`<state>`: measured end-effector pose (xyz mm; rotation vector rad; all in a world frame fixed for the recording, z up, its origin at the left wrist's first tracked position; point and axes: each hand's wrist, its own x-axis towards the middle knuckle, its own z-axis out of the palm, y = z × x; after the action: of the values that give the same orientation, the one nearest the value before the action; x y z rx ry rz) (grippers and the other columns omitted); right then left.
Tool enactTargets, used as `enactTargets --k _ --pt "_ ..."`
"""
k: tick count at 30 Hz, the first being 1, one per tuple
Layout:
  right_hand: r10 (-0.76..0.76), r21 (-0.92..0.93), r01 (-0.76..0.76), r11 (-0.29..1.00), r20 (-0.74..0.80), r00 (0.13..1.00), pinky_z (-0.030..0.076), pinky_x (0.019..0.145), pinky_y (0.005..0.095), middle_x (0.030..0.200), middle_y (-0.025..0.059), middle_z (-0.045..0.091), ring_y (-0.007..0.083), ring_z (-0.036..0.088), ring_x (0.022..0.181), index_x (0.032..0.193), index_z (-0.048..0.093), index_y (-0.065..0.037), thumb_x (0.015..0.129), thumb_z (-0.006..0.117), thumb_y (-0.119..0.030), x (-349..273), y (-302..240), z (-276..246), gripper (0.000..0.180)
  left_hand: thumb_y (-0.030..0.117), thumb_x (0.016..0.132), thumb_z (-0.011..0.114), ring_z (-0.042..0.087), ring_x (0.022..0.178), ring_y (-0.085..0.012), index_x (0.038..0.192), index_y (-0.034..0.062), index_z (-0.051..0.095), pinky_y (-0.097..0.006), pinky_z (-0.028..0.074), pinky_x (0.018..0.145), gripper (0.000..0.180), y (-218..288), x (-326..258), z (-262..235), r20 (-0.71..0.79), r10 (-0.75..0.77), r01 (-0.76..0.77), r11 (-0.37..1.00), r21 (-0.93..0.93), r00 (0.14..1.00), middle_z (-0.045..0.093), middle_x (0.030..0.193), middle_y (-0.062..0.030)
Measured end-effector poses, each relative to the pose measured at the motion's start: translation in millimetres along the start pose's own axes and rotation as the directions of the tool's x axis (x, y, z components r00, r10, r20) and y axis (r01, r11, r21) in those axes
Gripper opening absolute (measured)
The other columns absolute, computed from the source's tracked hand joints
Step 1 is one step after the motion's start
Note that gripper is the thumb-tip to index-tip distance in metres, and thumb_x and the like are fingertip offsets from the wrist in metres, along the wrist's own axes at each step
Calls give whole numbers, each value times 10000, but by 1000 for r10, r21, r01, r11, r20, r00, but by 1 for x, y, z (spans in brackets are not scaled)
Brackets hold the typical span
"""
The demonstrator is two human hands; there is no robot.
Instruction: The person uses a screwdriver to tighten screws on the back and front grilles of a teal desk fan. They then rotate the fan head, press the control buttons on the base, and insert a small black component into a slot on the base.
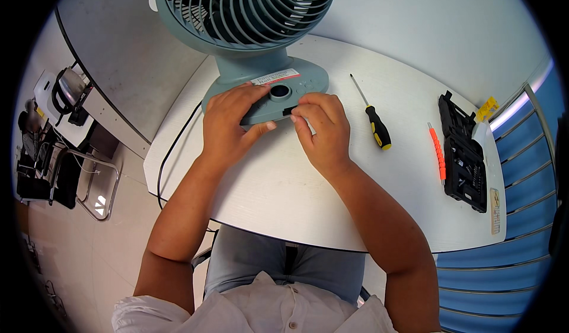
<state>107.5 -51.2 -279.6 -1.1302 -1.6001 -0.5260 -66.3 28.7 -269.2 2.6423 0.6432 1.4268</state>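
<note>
A grey-green desk fan [250, 69] stands at the far side of the white table, its round grille tipped upward. On top of its base are a dark round knob [280, 91] and a white and red label [275, 77]. My left hand [230, 122] lies on the left part of the base with the fingers stretched out and the thumb along the front edge. At the front right of the base, my right hand [325, 125] pinches a small flat black piece [289, 111] against or close to it; whether they touch I cannot tell.
A black and yellow screwdriver [377, 128] lies right of the fan. Farther right are an orange flexible shaft [437, 155], an open black tool case [464, 170] and a yellow packet [488, 108]. A black cable [172, 149] runs off the table's left edge. Metal rails [524, 173] border the right side.
</note>
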Motion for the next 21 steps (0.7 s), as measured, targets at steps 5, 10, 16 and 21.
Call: enactTargets --k 5,10,16,21 --pt "7 27 -7 1000 0 1000 488 675 341 943 34 586 240 561 796 828 613 -84 691 722 -12 0 0 1 189 331 664 799 574 1151 -285 1201 139 616 -403 399 915 599 1 1 0 0 -6 6 1000 11 1000 658 1121 -75" --pt "25 38 -25 999 -9 1000 488 680 345 961 35 582 242 564 797 891 624 -83 706 715 -4 -1 0 1 220 328 661 801 575 1148 -289 1200 135 615 -406 402 913 602 0 1 0 0 1 -1 1000 1 1000 660 1117 -76" --pt "56 45 -58 997 31 998 489 682 341 940 35 567 234 564 807 932 655 -80 708 707 15 -2 -3 1 248 322 657 804 576 1145 -288 1199 136 616 -403 402 914 604 1 0 -1 -1 -7 7 1000 3 1000 659 1117 -75" --pt "39 42 -40 998 22 999 489 665 331 923 33 560 224 569 808 892 652 -73 702 712 15 -2 -1 1 218 312 652 808 577 1142 -285 1200 139 617 -400 400 917 606 1 0 0 2 -12 12 1000 -7 1000 659 1118 -75"
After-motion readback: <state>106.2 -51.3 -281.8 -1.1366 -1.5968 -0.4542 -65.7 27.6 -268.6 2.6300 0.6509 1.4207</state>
